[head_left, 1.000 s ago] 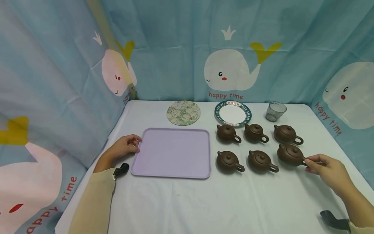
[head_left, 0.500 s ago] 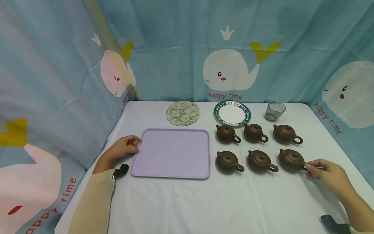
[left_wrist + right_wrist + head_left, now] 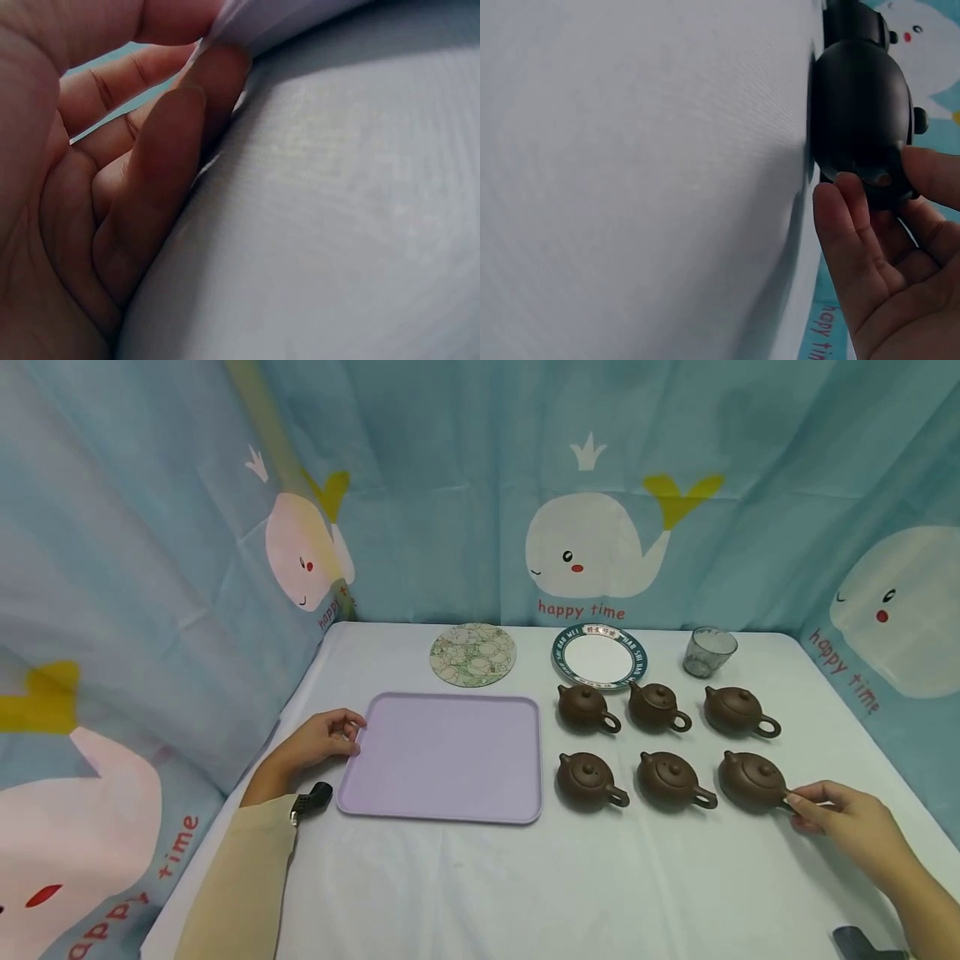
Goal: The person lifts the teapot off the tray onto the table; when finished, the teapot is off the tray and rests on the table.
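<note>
My right hand (image 3: 858,827) pinches the handle of a dark brown teapot (image 3: 752,782), the front right one of several alike. In the right wrist view, the thumb and curled fingers close on the handle of that teapot (image 3: 861,105), which sits at the white cloth. My left hand (image 3: 315,748) holds the left edge of a lilac rectangular tray (image 3: 442,760). Seen from the left wrist, the tray edge (image 3: 277,26) lies between the thumb above and curled fingertips (image 3: 221,71) below. Beside the held teapot stands another brown teapot (image 3: 671,779).
Further teapots stand in two rows, such as the front left teapot (image 3: 587,779) and back right teapot (image 3: 737,710). Behind them lie a green-rimmed plate (image 3: 637,660), a patterned round mat (image 3: 472,656) and a glass (image 3: 708,653). A whale-print curtain (image 3: 435,527) encloses the white table (image 3: 480,885).
The right hand has brought the gripped teapot toward the front of the table, away from the back right teapot and into line with the front row. The left hand stays at the tray.
</note>
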`<state>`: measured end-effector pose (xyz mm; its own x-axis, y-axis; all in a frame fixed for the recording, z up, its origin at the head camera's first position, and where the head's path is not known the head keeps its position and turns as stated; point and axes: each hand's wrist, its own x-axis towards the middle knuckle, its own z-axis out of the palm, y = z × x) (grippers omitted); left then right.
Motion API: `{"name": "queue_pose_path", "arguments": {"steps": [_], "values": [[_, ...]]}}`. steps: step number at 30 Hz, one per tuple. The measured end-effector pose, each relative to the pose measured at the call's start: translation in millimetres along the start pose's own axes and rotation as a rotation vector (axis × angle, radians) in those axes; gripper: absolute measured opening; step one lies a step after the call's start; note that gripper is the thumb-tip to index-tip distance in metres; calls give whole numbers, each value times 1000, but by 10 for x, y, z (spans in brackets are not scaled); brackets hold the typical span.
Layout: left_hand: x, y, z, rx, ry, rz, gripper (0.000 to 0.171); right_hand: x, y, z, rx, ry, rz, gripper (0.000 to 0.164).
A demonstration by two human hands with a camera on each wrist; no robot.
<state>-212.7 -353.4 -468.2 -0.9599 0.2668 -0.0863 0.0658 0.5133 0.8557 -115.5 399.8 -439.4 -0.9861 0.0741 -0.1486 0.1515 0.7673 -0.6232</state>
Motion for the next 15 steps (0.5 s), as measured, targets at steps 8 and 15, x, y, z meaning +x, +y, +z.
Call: {"name": "queue_pose_path", "arguments": {"steps": [8,15], "values": [[-37,-68,-18,-5,9,5,43,117,-3,-28,-69,-61,-43,56],[32,68,-47,41,45,-43,35,165,-98,-112,-358,7,-16,73]]}}
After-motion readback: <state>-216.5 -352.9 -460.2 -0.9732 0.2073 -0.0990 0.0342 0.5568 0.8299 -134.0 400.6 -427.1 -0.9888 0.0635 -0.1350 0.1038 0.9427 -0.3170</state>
